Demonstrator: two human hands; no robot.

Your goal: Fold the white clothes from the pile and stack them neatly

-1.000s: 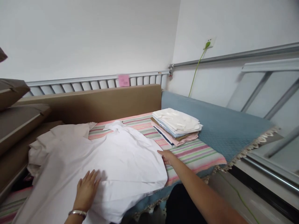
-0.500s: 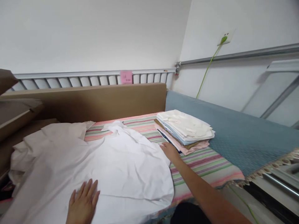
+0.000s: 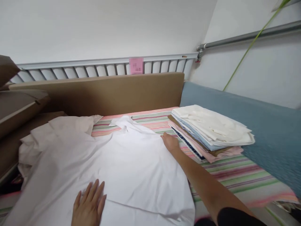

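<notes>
A white shirt (image 3: 131, 160) lies spread over the striped bedding, with a few creases across its lower part. My left hand (image 3: 88, 202) rests flat on it near the bottom of the view, fingers stretched out. At the shirt's right edge, my right hand (image 3: 169, 142) is closed with the fabric pinched at the fingertips. Just right of that hand sits a stack of folded clothes (image 3: 211, 125), white on top with blue, brown, pink and dark layers beneath.
Brown cardboard boxes (image 3: 21, 103) crowd the left side. A long tan board (image 3: 113, 94) stands along the back, before a white radiator (image 3: 98, 69). Blue padding (image 3: 270, 125) borders the right. A green cord (image 3: 254, 40) crosses a grey pipe (image 3: 235, 39).
My right hand has closed on the shirt's right edge, where its fingers were reaching before. My left hand stays flat on the cloth. The view has shifted, bringing the clothes stack closer.
</notes>
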